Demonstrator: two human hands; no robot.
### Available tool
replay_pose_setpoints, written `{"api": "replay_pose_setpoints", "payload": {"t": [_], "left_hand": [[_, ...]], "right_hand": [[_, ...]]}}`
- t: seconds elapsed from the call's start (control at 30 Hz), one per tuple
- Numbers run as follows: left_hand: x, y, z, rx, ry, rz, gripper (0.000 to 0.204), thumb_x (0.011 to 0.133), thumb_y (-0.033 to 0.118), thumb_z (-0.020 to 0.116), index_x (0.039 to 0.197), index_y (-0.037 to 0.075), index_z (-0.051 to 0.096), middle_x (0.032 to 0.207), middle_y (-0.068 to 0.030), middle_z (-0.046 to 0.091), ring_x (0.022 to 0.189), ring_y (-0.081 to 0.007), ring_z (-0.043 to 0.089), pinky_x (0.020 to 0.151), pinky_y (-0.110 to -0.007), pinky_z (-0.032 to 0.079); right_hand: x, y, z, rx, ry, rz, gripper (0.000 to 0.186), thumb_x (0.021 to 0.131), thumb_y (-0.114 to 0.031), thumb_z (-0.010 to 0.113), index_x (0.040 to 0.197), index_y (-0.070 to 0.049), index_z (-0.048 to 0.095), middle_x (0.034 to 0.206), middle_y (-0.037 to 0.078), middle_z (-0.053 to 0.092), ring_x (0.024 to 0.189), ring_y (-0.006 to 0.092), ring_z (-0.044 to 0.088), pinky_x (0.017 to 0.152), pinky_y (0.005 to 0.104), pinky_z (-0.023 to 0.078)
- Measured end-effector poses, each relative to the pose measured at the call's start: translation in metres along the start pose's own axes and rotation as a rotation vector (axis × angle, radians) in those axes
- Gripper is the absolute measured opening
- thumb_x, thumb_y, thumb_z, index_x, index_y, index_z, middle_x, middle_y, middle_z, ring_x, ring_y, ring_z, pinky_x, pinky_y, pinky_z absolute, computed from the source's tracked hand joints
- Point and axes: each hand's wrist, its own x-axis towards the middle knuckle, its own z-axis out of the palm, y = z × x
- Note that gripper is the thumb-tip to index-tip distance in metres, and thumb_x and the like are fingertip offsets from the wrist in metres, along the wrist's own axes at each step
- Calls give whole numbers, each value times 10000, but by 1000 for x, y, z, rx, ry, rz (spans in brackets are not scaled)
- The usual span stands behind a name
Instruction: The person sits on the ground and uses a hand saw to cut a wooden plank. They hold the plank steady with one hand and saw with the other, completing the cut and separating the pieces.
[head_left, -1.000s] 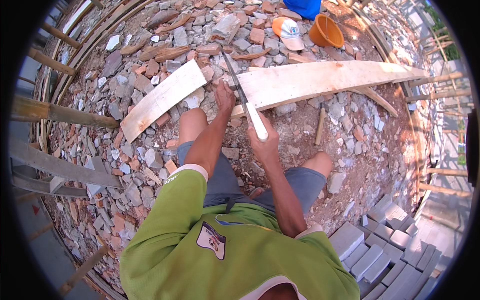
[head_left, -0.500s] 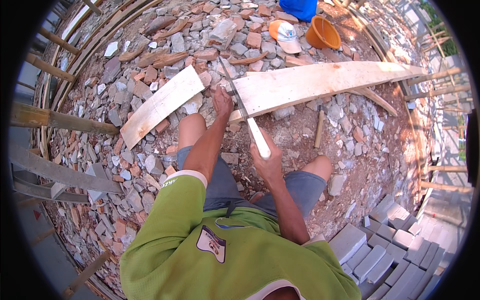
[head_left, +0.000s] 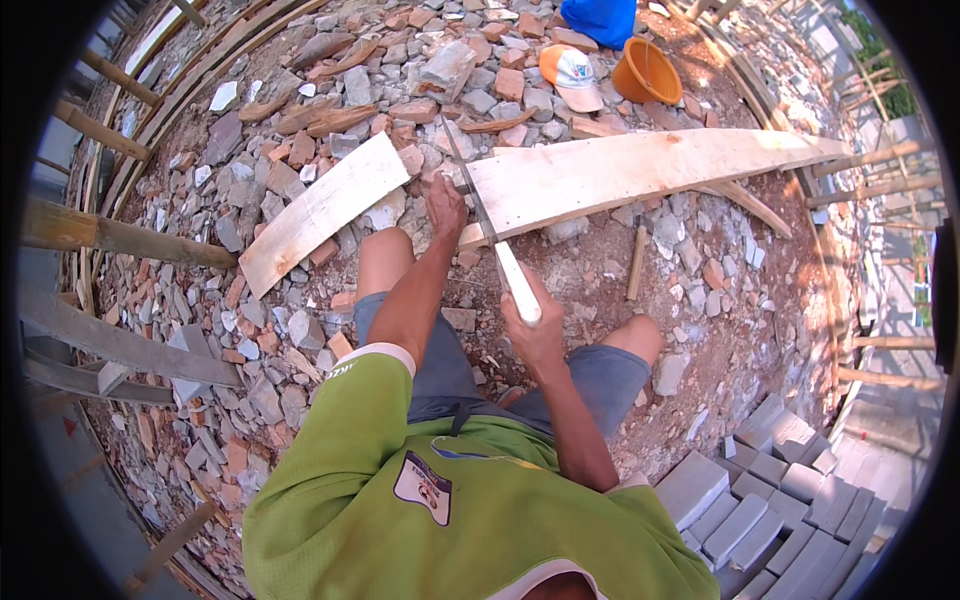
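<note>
A long pale plank (head_left: 610, 165) lies slanting over the rubble, with the thin blade of a handsaw (head_left: 465, 170) across its left end. My right hand (head_left: 535, 325) is closed round the saw's white handle (head_left: 515, 280), below the plank's near edge. My left hand (head_left: 447, 208) is closed beside the plank's left end, close to the blade; what its fingers grip is too small to make out. A shorter pale board (head_left: 320, 215) lies apart to the left. A hammer (head_left: 636, 260) with a wooden handle lies on the ground right of the saw.
Broken brick and stone (head_left: 250, 170) cover the ground. An orange bucket (head_left: 645, 70), a cap (head_left: 572, 75) and a blue bag (head_left: 600, 20) lie beyond the plank. Poles (head_left: 140, 240) and curved beams (head_left: 130, 350) line the left. Grey blocks (head_left: 760, 500) are stacked at lower right.
My right hand and the saw have moved down toward my body since a second ago, sliding the blade along the cut; over the last half second they have barely moved.
</note>
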Motion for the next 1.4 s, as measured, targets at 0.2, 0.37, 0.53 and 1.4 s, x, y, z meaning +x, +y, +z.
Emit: {"api": "replay_pose_setpoints", "payload": {"t": [0.2,0.37,0.53,1.4], "left_hand": [[2,-5,4,-67,141,114,280,1000,222,420,1004,-13,572,863,-323,608,828,-525,584,718,-553,433],[6,11,1,-36,-26,28,299,1005,234,419,1052,-5,593,851,-319,610,803,-516,586,704,-544,429],[5,0,5,-10,39,10,340,1007,253,416,1139,-1,600,897,-313,628,842,-515,600,735,-542,447],[12,2,1,34,-37,-7,270,995,232,413,993,-3,544,846,-332,602,840,-542,574,733,-588,421]], "right_hand": [[-61,-53,-50,73,6,28,484,835,42,663,1311,48,575,1127,188,689,931,174,687,846,296,535],[97,-24,35,-37,-10,-32,430,864,-57,672,1276,43,599,1010,149,706,876,151,645,770,289,518],[-16,-19,-11,-16,8,-58,490,812,-14,697,1287,37,590,893,179,709,749,170,679,685,328,538],[83,-20,33,-6,-33,-22,392,870,-53,657,1250,39,616,881,88,688,750,107,604,680,281,505]]}}
